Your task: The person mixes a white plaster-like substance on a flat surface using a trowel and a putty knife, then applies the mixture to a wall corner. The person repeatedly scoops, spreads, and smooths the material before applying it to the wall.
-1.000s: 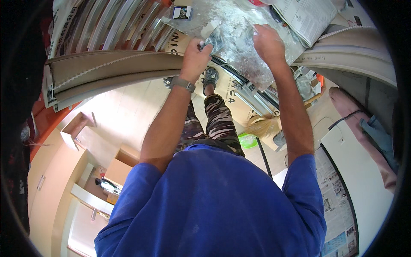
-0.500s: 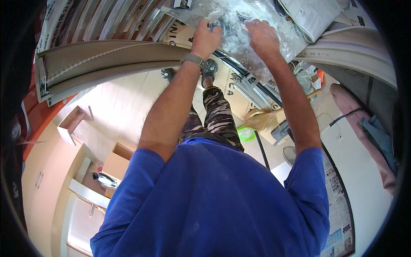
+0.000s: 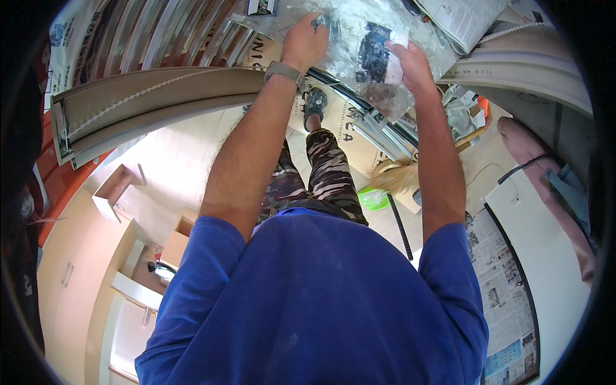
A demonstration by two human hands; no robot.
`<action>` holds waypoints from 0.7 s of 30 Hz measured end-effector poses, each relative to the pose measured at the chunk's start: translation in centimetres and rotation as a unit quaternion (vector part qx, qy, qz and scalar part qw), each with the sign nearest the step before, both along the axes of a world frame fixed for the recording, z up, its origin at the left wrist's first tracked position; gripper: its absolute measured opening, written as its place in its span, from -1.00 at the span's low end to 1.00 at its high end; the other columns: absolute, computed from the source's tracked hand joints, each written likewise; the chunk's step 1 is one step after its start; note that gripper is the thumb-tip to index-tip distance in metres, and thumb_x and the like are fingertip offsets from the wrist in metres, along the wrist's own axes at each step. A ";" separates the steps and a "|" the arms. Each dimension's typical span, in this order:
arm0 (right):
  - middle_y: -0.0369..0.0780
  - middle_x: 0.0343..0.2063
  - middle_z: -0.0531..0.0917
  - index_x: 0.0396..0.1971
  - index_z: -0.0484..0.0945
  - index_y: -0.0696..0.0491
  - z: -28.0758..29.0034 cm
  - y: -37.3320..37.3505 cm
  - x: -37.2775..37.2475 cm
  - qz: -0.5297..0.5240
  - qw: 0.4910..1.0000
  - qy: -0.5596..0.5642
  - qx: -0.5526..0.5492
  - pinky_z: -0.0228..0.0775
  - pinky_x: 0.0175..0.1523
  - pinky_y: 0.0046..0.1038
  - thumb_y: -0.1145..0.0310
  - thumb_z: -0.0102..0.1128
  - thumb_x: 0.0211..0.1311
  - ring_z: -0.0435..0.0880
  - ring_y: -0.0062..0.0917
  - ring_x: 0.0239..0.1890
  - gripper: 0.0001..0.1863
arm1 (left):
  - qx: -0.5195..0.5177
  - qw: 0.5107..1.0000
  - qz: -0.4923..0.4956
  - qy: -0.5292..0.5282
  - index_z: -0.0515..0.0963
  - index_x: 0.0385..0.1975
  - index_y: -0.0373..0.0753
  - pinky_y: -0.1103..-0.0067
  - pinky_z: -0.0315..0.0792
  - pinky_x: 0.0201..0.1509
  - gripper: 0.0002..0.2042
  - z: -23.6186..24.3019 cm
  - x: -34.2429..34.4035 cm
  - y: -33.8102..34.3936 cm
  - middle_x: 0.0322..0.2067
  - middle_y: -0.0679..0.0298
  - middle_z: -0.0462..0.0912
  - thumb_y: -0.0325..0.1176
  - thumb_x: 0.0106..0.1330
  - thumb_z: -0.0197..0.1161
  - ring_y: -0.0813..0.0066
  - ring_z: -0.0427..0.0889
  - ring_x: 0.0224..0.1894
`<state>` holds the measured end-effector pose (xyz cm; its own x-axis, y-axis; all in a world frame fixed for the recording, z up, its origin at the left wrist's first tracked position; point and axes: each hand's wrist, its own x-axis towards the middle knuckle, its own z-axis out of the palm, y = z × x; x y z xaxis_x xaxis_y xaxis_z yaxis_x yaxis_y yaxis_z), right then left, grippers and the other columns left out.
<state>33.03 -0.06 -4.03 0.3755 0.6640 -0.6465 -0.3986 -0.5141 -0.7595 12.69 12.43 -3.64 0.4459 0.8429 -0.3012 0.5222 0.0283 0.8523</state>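
My right hand [image 3: 416, 69] grips the edge of a flat rectangular sheet or packet [image 3: 373, 52], dark with pale marks on one part and whitish on the other. It is over a greyish surface [image 3: 350, 13] smeared with white powder. My left hand [image 3: 305, 43], with a watch [image 3: 284, 72] on its wrist, is closed at the left side of the same surface. A dark, partly see-through thing [image 3: 326, 23] shows at its fingertips; what it is cannot be made out.
A curved beige rail [image 3: 173, 93] with a bead chain runs at the left, beside several metal profiles [image 3: 154, 32]. Folded newspaper [image 3: 459, 19] lies at the back right. Below are metal strips [image 3: 369, 115], a broom head [image 3: 401, 179], a green dustpan [image 3: 373, 199] and an open drawer [image 3: 115, 189].
My right hand has come nearer and to the right, and the flat sheet now shows face up beside it. My left hand has shifted slightly left, still closed.
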 end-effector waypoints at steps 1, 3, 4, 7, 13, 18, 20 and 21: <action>-0.20 -0.29 0.58 -0.17 0.44 0.23 -0.2 0.2 -0.3 0.003 1.000 -0.008 0.005 0.42 -0.20 -0.51 0.45 0.10 0.11 0.57 -0.53 -0.31 -0.72 | 0.010 1.000 -0.012 0.004 0.45 -0.08 -0.25 0.35 0.36 -0.02 -0.64 0.1 0.2 0.3 -0.23 -0.12 0.54 -0.28 0.12 0.01 -0.04 0.50 -0.14; -0.21 -0.31 0.58 -0.19 0.45 0.22 0.3 1.0 -1.3 0.007 1.000 -0.022 0.010 0.42 -0.21 -0.51 0.45 0.11 0.11 0.57 -0.53 -0.31 -0.73 | 0.035 0.997 -0.050 0.036 0.42 -0.07 -0.28 0.34 0.38 -0.04 -0.65 1.4 0.8 0.5 -0.24 -0.13 0.53 -0.31 0.14 0.03 -0.03 0.51 -0.14; -0.21 -0.31 0.58 -0.20 0.45 0.22 0.4 1.4 -1.5 -0.001 1.000 0.002 0.008 0.43 -0.21 -0.49 0.45 0.12 0.10 0.57 -0.54 -0.31 -0.73 | 0.051 0.994 -0.076 0.063 0.40 -0.06 -0.32 0.34 0.38 -0.05 -0.65 2.6 1.2 0.6 -0.24 -0.15 0.52 -0.33 0.16 0.05 -0.02 0.51 -0.14; -0.22 -0.32 0.59 -0.20 0.45 0.22 -1.6 1.5 -1.1 0.045 0.998 -0.022 0.027 0.44 -0.21 -0.49 0.43 0.14 0.09 0.58 -0.54 -0.32 -0.73 | 0.134 0.987 -0.083 0.027 0.41 -0.10 -0.31 0.30 0.40 -0.11 -0.71 2.2 1.3 -0.4 -0.31 -0.16 0.53 -0.37 0.19 0.00 -0.06 0.51 -0.20; -0.23 -0.31 0.60 -0.20 0.47 0.22 -0.8 -0.6 -0.2 -0.065 0.994 0.074 0.047 0.44 -0.21 -0.51 0.44 0.16 0.06 0.59 -0.53 -0.32 -0.72 | 0.122 0.992 -0.036 0.024 0.46 -0.16 -0.30 0.29 0.39 -0.13 -0.73 5.2 2.5 -3.0 -0.32 -0.12 0.55 -0.36 0.19 -0.01 -0.08 0.51 -0.23; -0.19 -0.40 0.61 -0.27 0.51 0.20 1.6 -1.4 0.8 -0.080 0.995 0.031 0.054 0.44 -0.24 -0.46 0.42 0.17 0.02 0.61 -0.48 -0.37 -0.75 | 0.107 0.994 -0.004 0.011 0.42 -0.08 -0.28 0.41 0.43 -0.20 -0.66 4.0 2.3 -4.7 -0.47 0.00 0.60 -0.30 0.15 0.02 0.18 0.60 -0.33; -0.15 -0.40 0.62 -0.26 0.52 0.18 2.2 -1.2 1.3 -0.034 0.998 -0.053 0.032 0.45 -0.21 -0.44 0.43 0.13 0.05 0.62 -0.41 -0.37 -0.76 | 0.026 0.998 0.037 -0.034 0.46 -0.13 -0.26 0.30 0.38 -0.09 -0.68 3.2 2.2 -5.1 -0.35 -0.07 0.57 -0.31 0.13 0.00 -0.05 0.53 -0.24; -0.13 -0.37 0.62 -0.24 0.52 0.14 3.1 -0.7 1.1 0.066 0.974 -0.216 -0.003 0.44 -0.19 -0.42 0.39 0.11 0.06 0.61 -0.36 -0.34 -0.76 | 0.017 0.998 0.044 -0.042 0.45 -0.13 -0.27 0.31 0.39 -0.10 -0.68 2.8 2.1 -5.3 -0.35 -0.07 0.57 -0.31 0.13 0.01 -0.04 0.54 -0.26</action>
